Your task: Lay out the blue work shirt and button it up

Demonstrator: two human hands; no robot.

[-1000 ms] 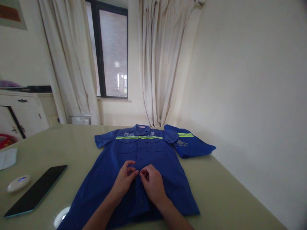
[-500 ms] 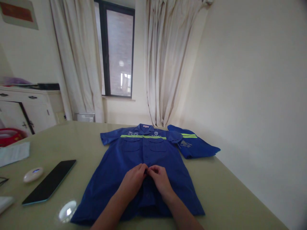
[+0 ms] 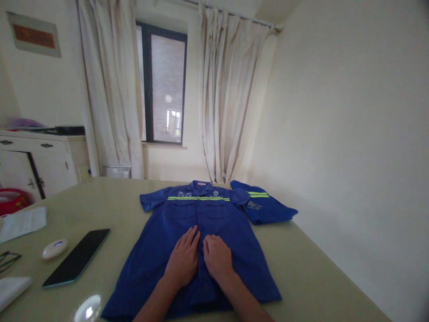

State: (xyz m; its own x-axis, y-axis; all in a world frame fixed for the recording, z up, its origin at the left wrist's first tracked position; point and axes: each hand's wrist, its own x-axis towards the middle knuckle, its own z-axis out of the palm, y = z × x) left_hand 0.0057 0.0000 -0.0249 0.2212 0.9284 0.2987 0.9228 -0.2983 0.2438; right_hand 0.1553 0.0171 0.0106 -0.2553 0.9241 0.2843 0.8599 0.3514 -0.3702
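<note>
A blue short-sleeved work shirt (image 3: 167,250) lies front up on the table, its collar away from me, with a yellow-green reflective stripe across the chest. My left hand (image 3: 183,259) rests flat on the shirt front, just left of the button placket, fingers stretched out. Right of the placket, my right hand (image 3: 217,257) is closed, fingers curled down against the cloth. Its fingertips are hidden, so any cloth in them cannot be made out. One button (image 3: 206,287) shows on the placket near the hem, between my forearms.
A folded blue garment (image 3: 268,210) lies by the shirt's right sleeve. On the left are a dark tablet-like slab (image 3: 78,257), a small white oval device (image 3: 55,249), papers (image 3: 25,223), glasses (image 3: 9,260) and a white object (image 3: 13,288). A wall borders the table's right side.
Both hands were pinching together at the placket. Now they are apart: the left has flattened onto the shirt, and the right has curled down beside it. The view has tilted up slightly.
</note>
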